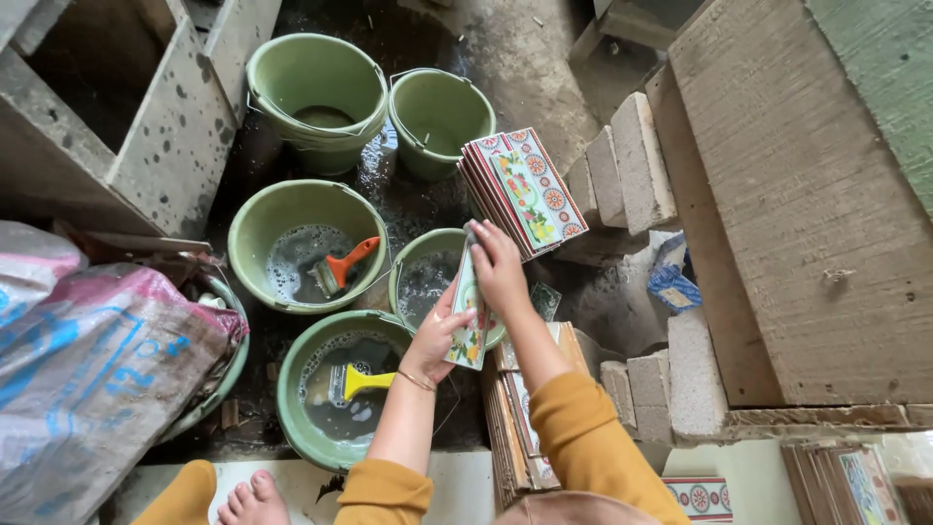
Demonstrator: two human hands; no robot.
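A patterned ceramic tile (468, 316) with floral decoration stands on edge between both hands over a green bucket (425, 277) of water. My left hand (435, 335) grips its lower side. My right hand (497, 267) holds its upper edge. Just beyond, a stack of similar patterned tiles (523, 190) leans against grey bricks (622, 165). More tiles (515, 408) are stacked on edge below my right arm.
Several green buckets stand on the wet floor: one holds an orange-handled brush (340, 267), another a yellow-handled brush (358, 381). A plastic sack (87, 369) lies at left. A concrete trough (126, 107) sits top left, a wooden board (797, 214) at right. My bare foot (255, 498) shows below.
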